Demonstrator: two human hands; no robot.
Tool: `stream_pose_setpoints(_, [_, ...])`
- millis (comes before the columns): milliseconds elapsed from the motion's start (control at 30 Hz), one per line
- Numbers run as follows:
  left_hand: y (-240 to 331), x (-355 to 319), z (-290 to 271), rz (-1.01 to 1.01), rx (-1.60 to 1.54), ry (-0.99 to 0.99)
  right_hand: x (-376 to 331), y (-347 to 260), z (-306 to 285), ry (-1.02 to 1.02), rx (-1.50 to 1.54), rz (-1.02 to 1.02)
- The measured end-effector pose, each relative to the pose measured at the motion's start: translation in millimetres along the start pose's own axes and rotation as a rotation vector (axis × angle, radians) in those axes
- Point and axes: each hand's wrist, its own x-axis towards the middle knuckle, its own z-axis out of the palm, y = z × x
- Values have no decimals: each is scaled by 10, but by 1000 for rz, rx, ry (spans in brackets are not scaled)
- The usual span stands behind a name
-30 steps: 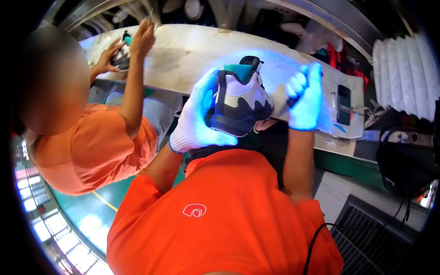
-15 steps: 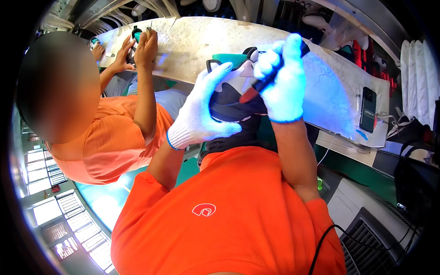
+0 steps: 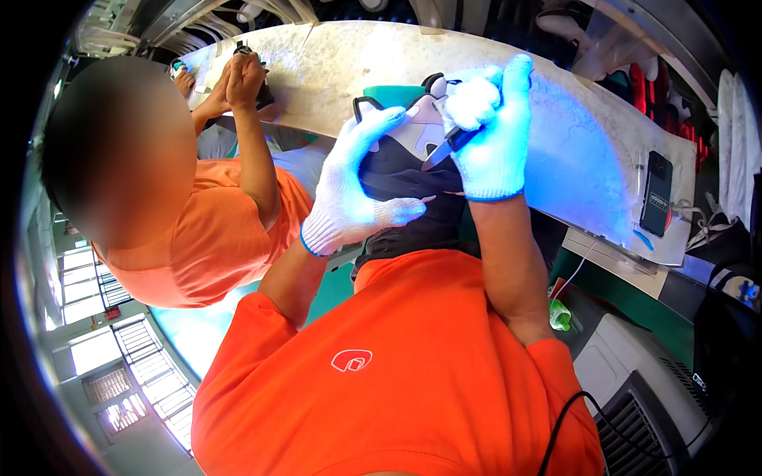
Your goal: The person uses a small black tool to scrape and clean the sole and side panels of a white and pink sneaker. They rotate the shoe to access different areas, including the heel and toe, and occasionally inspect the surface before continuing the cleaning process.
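Note:
A shoe (image 3: 414,133) with a white and grey upper, black trim and a green lining is in front of me at the bench edge. My left hand (image 3: 349,178), in a white knit glove, grips the shoe from the left, fingers along its upper side and thumb toward me. My right hand (image 3: 490,131), gloved too and lit bright blue, is closed around the dark handle of a knife (image 3: 438,155). The knife's short pointed blade is over the shoe's right side; I cannot tell if it touches. Most of the handle is hidden in the fist.
A pale worktop (image 3: 333,59) curves across the far side, blue-lit on the right. A dark phone (image 3: 656,193) lies at its right end. At left, a co-worker in an orange shirt (image 3: 230,214) handles another shoe. A grey machine (image 3: 635,365) stands at lower right.
The right hand has turned the knife, so its blade now shows where a reddish tip showed before. The left hand keeps its hold on the shoe. The co-worker's hands have moved closer together.

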Motion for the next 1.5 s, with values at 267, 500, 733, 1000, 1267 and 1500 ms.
stream_pose_setpoints(267, [-26, -18, -38, -75, -25, -29, -121, -36, 154, 99, -607, -114])
stream_pose_setpoints(500, [-103, -5, -50, -33, -80, 7, -40, -188, -119, -91, -524, 25])
stream_pose_setpoints(733, [-47, -16, -57, -215, -231, 29, 102, -195, -288, -49, -189, 37])
stream_pose_setpoints(1000, [61, 38, 35, -489, -432, 177, 2, 224, 230, 392, -794, -254])
stream_pose_setpoints(1267, [-129, 247, -15, -571, -553, 194, 382, -49, 109, 275, -1489, 56])
stream_pose_setpoints(1500, [-655, 287, 208, -503, -678, 158, 242, -1320, -365, 584, -1551, 78])
